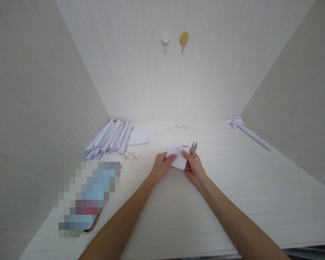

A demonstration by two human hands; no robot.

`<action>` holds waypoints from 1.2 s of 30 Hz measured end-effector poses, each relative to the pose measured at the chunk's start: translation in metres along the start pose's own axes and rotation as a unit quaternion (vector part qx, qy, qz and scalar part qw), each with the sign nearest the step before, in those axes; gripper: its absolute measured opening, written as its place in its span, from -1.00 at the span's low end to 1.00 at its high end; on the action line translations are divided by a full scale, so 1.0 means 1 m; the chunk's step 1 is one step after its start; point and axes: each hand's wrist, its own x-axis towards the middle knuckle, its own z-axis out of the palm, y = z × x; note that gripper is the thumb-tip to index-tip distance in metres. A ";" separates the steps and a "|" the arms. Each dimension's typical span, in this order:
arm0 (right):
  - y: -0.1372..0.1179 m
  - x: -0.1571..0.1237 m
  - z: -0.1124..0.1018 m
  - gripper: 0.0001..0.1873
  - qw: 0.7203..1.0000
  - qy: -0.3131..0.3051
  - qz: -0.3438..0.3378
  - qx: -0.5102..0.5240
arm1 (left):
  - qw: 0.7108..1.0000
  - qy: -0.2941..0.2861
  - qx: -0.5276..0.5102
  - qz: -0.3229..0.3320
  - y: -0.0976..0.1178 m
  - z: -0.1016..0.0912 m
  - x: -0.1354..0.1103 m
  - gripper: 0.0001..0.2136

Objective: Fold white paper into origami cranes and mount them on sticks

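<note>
Your left hand (160, 167) pinches the left edge of a small white paper sheet (179, 163), thumb on top, and your right hand (197, 168) pinches its right side the same way. The sheet is held in front of you, over the table (162, 220). Your right hand also holds small snips (193, 147), blades pointing away from you. To your left, rolled paper tubes (112, 139) lie beside flat white paper (139, 137); at the far right lies a paper pinwheel (236, 123) on a stick (255, 137).
</note>
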 end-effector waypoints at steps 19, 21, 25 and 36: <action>0.003 0.005 -0.007 -0.67 0.989 0.042 -0.083 -0.117 | 0.985 0.044 -0.154 -0.064 -0.001 -0.006 0.003 -0.66; 0.003 0.004 -0.006 -0.68 0.989 0.042 -0.086 -0.116 | 0.987 0.039 -0.144 -0.062 -0.003 -0.007 0.004 -0.66; 0.002 0.003 -0.005 -0.68 0.988 0.043 -0.091 -0.118 | 0.990 0.022 -0.124 -0.060 -0.006 -0.009 0.005 -0.68; 0.004 0.003 -0.007 -0.66 0.984 0.016 -0.087 -0.152 | 0.991 0.078 -0.089 -0.058 -0.001 -0.008 0.003 -0.72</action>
